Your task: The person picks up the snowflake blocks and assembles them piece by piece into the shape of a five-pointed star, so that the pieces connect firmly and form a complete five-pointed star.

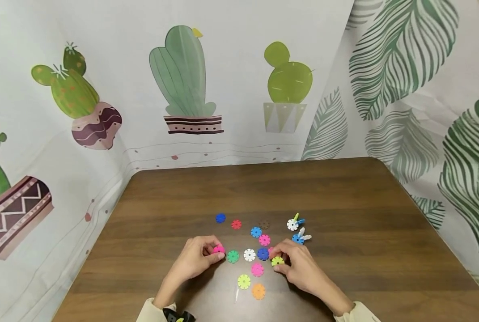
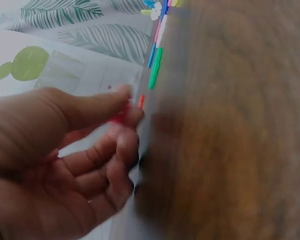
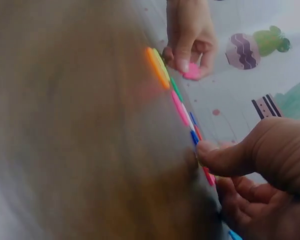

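Between the thumb and fingers of my left hand (image 1: 197, 259) is a bright pink notched disc (image 1: 218, 250), held up near the left end of the scattered discs. The left wrist view shows this pinch from the side, with the disc (image 2: 120, 116) mostly hidden by fingers. My right hand (image 1: 301, 267) pinches a yellow-green notched disc (image 1: 277, 260) at the table, thumb at its lower edge. Behind those fingers, another pink disc (image 1: 270, 252) is partly covered. A dark blue disc (image 1: 263, 254) lies just left of the right hand. Nearest the left hand lies a green disc (image 1: 233, 256).
More flat discs lie between and beyond the hands, among them a white one (image 1: 249, 255) and an orange one (image 1: 258, 291). Two joined disc pieces, one on a white disc (image 1: 292, 224) and one on a blue disc (image 1: 297, 239), stand at the right. A patterned curtain hangs behind the brown table (image 1: 175, 192).
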`<action>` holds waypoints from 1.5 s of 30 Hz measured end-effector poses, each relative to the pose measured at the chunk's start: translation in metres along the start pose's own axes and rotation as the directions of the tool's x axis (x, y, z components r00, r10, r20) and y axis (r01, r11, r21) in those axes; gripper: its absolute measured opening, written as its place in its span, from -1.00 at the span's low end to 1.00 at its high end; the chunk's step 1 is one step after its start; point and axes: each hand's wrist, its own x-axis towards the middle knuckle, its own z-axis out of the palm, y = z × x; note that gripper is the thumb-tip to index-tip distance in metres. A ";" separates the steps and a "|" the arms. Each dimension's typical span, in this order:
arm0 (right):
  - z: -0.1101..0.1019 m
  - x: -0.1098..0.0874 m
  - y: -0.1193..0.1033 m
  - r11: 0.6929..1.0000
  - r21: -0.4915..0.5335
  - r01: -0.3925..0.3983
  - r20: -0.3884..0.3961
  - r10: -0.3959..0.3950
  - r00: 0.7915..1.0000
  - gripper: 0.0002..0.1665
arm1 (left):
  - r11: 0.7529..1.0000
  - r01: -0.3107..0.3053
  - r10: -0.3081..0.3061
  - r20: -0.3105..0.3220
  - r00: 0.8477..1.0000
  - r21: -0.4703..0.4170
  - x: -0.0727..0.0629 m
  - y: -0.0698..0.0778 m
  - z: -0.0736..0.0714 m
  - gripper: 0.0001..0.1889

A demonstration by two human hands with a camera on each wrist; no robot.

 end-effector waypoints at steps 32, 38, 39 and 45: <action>-0.103 0.103 -0.125 0.675 0.570 0.468 -0.523 -0.142 0.841 -0.78 | 0.469 -0.217 0.243 -0.111 0.964 -0.856 0.037 0.177 -0.074 -0.87; -0.097 0.103 -0.125 0.684 0.565 0.462 -0.504 -0.157 0.849 -0.77 | 0.483 -0.201 0.237 -0.094 0.967 -0.852 0.039 0.172 -0.075 -0.76; -0.096 0.103 -0.125 0.687 0.567 0.456 -0.496 -0.157 0.854 -0.76 | 0.478 -0.201 0.251 -0.086 0.964 -0.855 0.039 0.171 -0.075 -0.74; -0.096 0.101 -0.127 0.693 0.570 0.441 -0.456 -0.179 0.872 -0.76 | 0.453 -0.194 0.268 -0.075 0.960 -0.870 0.039 0.174 -0.073 -0.68</action>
